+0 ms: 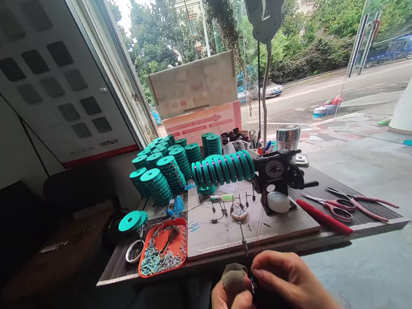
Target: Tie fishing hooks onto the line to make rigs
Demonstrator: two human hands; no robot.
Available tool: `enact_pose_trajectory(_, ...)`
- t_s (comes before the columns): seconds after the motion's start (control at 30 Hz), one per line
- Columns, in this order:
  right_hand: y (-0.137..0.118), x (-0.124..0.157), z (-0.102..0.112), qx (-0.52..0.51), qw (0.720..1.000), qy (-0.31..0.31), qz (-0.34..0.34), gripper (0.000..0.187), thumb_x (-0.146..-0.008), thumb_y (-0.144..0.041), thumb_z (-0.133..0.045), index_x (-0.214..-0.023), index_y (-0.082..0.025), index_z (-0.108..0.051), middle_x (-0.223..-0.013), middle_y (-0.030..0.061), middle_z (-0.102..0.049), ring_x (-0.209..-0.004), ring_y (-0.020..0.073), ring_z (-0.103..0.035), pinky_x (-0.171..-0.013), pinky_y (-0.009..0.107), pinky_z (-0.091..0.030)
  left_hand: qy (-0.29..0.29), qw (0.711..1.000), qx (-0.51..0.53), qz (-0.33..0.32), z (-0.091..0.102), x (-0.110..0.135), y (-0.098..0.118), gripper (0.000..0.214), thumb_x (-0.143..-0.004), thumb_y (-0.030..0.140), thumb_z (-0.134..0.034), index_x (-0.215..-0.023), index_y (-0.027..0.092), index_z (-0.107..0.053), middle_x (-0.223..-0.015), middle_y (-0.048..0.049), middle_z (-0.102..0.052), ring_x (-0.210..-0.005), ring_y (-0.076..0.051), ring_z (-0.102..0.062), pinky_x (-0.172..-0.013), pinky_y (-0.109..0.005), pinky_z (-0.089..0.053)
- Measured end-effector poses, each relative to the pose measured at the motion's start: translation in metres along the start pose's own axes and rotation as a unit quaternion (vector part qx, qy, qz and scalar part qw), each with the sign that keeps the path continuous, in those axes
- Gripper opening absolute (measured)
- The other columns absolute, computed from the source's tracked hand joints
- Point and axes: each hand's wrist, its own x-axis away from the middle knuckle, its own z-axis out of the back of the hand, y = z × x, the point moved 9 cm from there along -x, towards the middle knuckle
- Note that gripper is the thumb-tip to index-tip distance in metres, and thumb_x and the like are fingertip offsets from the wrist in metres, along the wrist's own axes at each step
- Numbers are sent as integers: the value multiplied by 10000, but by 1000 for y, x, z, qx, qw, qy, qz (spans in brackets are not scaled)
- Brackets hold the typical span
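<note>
My left hand point(233, 303) is closed in front of the table edge, a grey-brown cloth cover over a finger. Close beside it, my right hand point(292, 279) pinches thumb and forefinger together. Between the fingertips shows a small shiny bluish piece point(252, 284), too small to name. A thin reddish line point(259, 222) runs down from the winder toward my hands. That black hand-crank winder point(274, 170) carries a row of teal foam spools point(223, 168). Just above my hands, a small dark weight-like piece point(244, 245) hangs at the board's front edge.
Left on the table stand an orange tray point(186, 238) of small metal and teal parts, a small dark-filled bowl point(135, 251) and stacked teal spools point(154, 185). A round dish of beads point(240, 217) sits mid-board. Scissors point(340, 210), pliers point(372, 205) and a red stick point(323, 216) lie right.
</note>
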Motion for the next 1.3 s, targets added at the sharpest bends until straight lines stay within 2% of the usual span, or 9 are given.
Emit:
enact_pose_trajectory(0.1,2,-1,-1,7,1000,8,10,281,-772,-404,-563,-666,-156,-641,-599,6,-617,-578,140,-536,-552,210,-406,32,999,-20,-17,6,-4,-1,353,-410,434,-821,-532,138,-673,-464,40,-495,-295,32,-267,-329,-131,-156)
enact_pose_trajectory(0.3,4,-3,-4,18,999,15,26,247,-779,-362,-559,-667,-157,-639,-614,9,-633,-606,154,-561,-580,219,-418,68,997,-22,7,15,-13,-13,380,-370,421,-841,-531,134,-651,-394,85,-388,-321,28,-205,-333,-126,-145)
enact_pose_trajectory(0.43,2,-9,7,6,998,52,18,233,-768,-379,-581,-744,-153,-636,-693,28,-642,-666,169,-565,-626,239,-431,86,995,-18,42,21,-16,-21,406,-335,419,-849,-541,130,-650,-409,92,-370,-339,21,-221,-348,-127,-134)
enact_pose_trajectory(0.53,2,-18,12,6,998,64,-10,281,-775,-407,-567,-830,-140,-634,-602,5,-583,-552,138,-510,-517,228,-391,101,993,-10,52,21,-16,-21,417,-328,423,-849,-555,132,-654,-435,86,-390,-364,15,-231,-371,-132,-135)
enact_pose_trajectory(0.67,11,-32,-1,-25,998,17,-62,261,-730,-400,-612,-707,-141,-621,-468,-53,-443,-409,79,-355,-383,197,-250,98,993,-9,57,13,-17,-20,432,-328,431,-845,-551,120,-645,-436,88,-371,-383,5,-212,-393,-150,-96)
enact_pose_trajectory(0.77,20,-40,-4,-53,995,21,-76,288,-703,-423,-629,-636,-147,-582,-424,-73,-390,-382,65,-307,-364,194,-200,97,993,-1,64,5,-19,-22,400,-340,405,-843,-526,122,-630,-430,84,-371,-398,-10,-228,-405,-165,-109)
enact_pose_trajectory(0.93,36,-51,5,-101,987,49,-115,365,-657,-507,-615,-604,-160,-516,-351,-96,-345,-350,54,-262,-371,199,-181,88,992,8,88,-15,-22,-22,285,-433,332,-821,-558,134,-658,-450,70,-412,-432,-30,-259,-415,-168,-154)
enact_pose_trajectory(1.07,38,-56,15,-122,980,72,-141,362,-602,-495,-653,-621,-156,-526,-353,-100,-356,-351,50,-270,-369,197,-175,87,994,11,70,-28,-27,-12,237,-467,295,-802,-565,141,-651,-519,45,-482,-482,-47,-327,-437,-167,-201)
enact_pose_trajectory(1.3,36,-59,20,-149,974,78,-154,371,-556,-483,-677,-643,-145,-551,-359,-105,-355,-357,42,-261,-376,200,-173,54,997,-38,48,-33,-36,-13,221,-564,338,-747,-582,153,-628,-529,48,-458,-504,-66,-317,-471,-191,-236)
